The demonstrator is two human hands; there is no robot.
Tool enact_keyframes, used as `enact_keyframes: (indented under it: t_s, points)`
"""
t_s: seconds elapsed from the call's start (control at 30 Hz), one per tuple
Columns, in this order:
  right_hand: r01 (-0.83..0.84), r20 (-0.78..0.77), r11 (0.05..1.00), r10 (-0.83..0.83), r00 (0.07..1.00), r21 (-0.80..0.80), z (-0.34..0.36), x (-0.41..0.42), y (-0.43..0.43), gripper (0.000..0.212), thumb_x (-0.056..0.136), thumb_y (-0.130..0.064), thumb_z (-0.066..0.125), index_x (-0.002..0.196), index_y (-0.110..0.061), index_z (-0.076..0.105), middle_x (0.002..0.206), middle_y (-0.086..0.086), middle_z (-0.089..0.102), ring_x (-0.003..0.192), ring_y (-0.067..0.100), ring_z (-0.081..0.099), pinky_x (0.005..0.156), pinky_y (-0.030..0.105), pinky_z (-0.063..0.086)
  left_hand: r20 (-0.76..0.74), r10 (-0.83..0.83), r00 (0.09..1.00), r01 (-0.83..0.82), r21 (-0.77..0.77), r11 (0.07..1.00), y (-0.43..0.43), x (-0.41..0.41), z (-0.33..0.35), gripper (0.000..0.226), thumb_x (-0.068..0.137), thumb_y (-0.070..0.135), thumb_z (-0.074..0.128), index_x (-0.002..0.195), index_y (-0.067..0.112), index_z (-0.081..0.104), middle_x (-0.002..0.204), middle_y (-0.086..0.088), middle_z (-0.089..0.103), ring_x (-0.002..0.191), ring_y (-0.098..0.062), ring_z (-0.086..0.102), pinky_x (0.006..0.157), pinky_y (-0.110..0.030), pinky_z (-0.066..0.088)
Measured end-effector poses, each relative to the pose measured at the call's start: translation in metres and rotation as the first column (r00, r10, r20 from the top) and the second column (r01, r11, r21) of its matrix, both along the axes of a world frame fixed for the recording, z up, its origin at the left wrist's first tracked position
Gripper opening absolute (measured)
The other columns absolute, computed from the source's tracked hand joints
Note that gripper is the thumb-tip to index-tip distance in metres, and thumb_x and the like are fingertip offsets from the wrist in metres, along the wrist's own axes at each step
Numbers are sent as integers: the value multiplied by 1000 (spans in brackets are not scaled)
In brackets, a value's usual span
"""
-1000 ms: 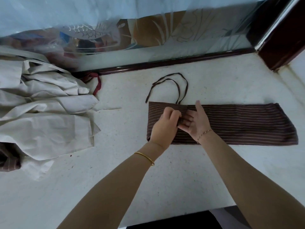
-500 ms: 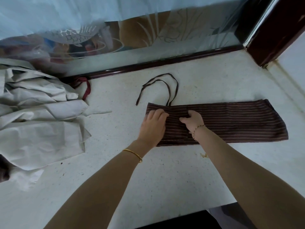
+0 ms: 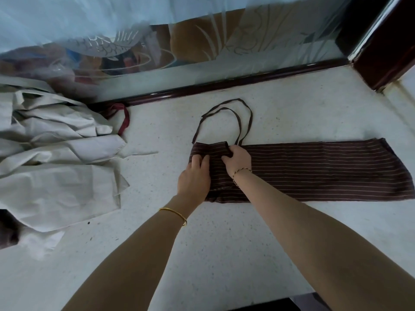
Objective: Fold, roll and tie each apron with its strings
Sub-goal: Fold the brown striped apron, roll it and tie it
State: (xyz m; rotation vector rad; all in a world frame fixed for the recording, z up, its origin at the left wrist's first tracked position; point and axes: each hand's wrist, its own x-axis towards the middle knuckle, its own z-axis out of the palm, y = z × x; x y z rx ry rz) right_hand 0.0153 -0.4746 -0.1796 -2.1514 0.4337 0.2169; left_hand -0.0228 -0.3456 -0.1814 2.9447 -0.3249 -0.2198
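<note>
A dark brown striped apron [image 3: 314,169] lies folded into a long band across the white counter [image 3: 224,243]. Its thin strings [image 3: 226,113] loop toward the glass behind it. At the band's left end the cloth is turned over into a small fold. My left hand [image 3: 194,176] lies on that left end with its fingertips curled into the cloth. My right hand [image 3: 237,161] grips the raised edge of the fold just beside it.
A heap of cream aprons [image 3: 51,158] covers the counter's left side, with a dark red string [image 3: 123,115] poking out behind it. A frosted glass panel with a dark frame [image 3: 224,86] runs along the back. A dark wooden post [image 3: 386,52] stands at the right corner.
Both hands have shifted left to the end of the striped band. The right hand went from flat and spread to gripping the cloth, and the left end is now turned over.
</note>
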Motion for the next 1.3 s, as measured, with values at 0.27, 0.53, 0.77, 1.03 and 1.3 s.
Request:
enact_keyframes:
  t_s: [0.27, 0.53, 0.77, 1.03, 1.3]
  points:
    - [11, -40, 994, -15, 999, -106, -8, 2, -14, 32, 93, -20, 57, 122, -8, 55, 119, 7, 59, 111, 23, 55, 80, 22, 36, 13, -221, 975, 215, 165, 962, -7, 11, 1, 64, 92, 26, 41, 151, 18, 16, 140, -10, 31, 116, -24, 40, 93, -33, 43]
    - [278, 73, 960, -280, 957, 41, -1, -28, -103, 20, 92, -9, 54, 110, -13, 61, 99, 0, 61, 92, 21, 63, 83, 39, 55, -378, -10, 926, 139, 315, 939, -47, 37, 15, 77, 95, 26, 43, 151, 25, -12, 157, -17, -11, 128, -36, 38, 92, -41, 44]
    - [493, 128, 745, -493, 861, -449, 8, -70, -228, 40, 89, -9, 49, 129, -13, 50, 131, 13, 47, 117, 32, 44, 92, 41, 40, -14, -210, 978, 200, 364, 910, -143, 34, 37, 62, 88, 10, 54, 141, 0, 23, 144, -19, 21, 110, -27, 47, 63, -31, 42]
    - [402, -157, 675, -607, 779, -618, 7, -90, -320, 53, 93, -32, 53, 137, -13, 32, 135, 14, 42, 123, 33, 39, 93, 46, 36, -113, -549, 828, 559, 105, 822, -270, -1, 15, 61, 95, 9, 44, 149, 9, 15, 152, -15, 9, 119, -31, 43, 84, -38, 50]
    - [428, -239, 818, -536, 810, -383, 3, -83, -353, 38, 88, -38, 60, 107, -7, 51, 104, 13, 58, 85, 27, 55, 61, 32, 45, -284, -502, 817, 556, 159, 816, -300, 0, -3, 72, 100, 41, 37, 151, 16, -8, 156, -13, -18, 129, -32, 35, 94, -41, 46]
